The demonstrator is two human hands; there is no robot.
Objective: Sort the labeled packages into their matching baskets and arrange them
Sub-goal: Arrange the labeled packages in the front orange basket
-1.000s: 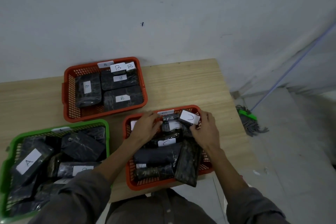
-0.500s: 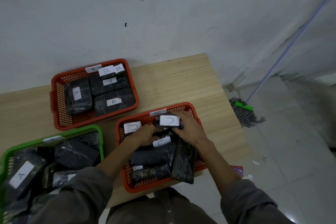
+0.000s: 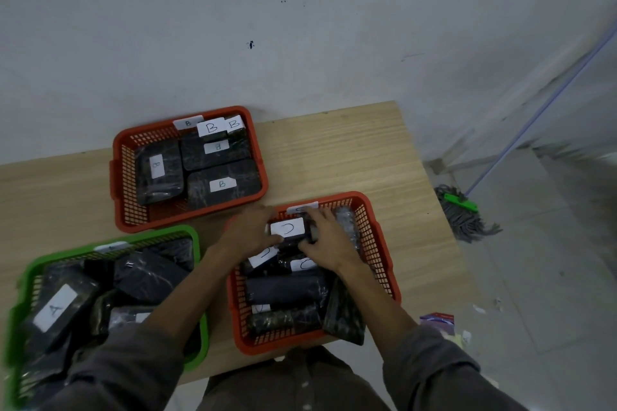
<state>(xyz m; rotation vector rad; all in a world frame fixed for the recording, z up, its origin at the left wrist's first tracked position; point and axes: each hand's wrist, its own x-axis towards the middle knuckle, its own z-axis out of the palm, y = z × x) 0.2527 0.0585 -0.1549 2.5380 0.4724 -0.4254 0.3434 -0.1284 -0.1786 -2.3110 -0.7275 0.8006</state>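
Both hands on one C package, far end of the near orange basket.

I see my left hand (image 3: 248,233) and right hand (image 3: 329,243) gripping a black C-labelled package (image 3: 287,229) from either side, fingers curled round its ends, label up. It sits over the other C packages in the near orange basket (image 3: 377,243). The far orange basket (image 3: 120,177) holds B packages (image 3: 223,184) laid flat. The green basket (image 3: 30,274) at left holds a jumbled pile, one labelled A (image 3: 55,309).

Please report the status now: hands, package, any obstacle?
Both hands, left hand and right hand, grip C package. Over near orange basket, atop other packages. No obstacle seen.
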